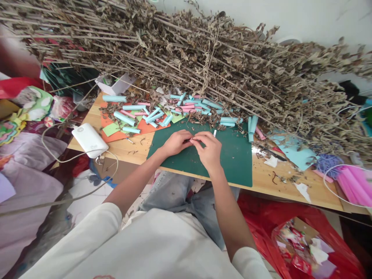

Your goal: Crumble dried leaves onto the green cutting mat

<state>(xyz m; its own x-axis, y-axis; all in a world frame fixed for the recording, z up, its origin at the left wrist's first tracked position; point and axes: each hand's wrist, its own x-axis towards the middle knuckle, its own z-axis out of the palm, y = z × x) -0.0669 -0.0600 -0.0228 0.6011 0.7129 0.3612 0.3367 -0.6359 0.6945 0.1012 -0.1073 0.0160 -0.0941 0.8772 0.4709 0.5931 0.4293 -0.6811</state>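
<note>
My left hand (pixel 178 143) and my right hand (pixel 208 148) meet above the green cutting mat (pixel 232 162). The fingertips of both are pinched together at one spot, and whatever they hold there is too small and too covered to make out. Just beyond my right hand, a small white piece (pixel 214 133) lies on the mat. Behind the hands are several rolled paper tubes, light blue ones (pixel 154 115) and pink ones (pixel 188 107), strewn among dry leaf crumbs.
A large heap of dried stalks (pixel 186 54) spans the back of the wooden table (pixel 128 149). A white power bank (pixel 90 140) with a cable sits at the left edge. Pink paper (pixel 356 184) and blue paper (pixel 293 149) lie right. A red rubbish bag (pixel 255 217) stands below.
</note>
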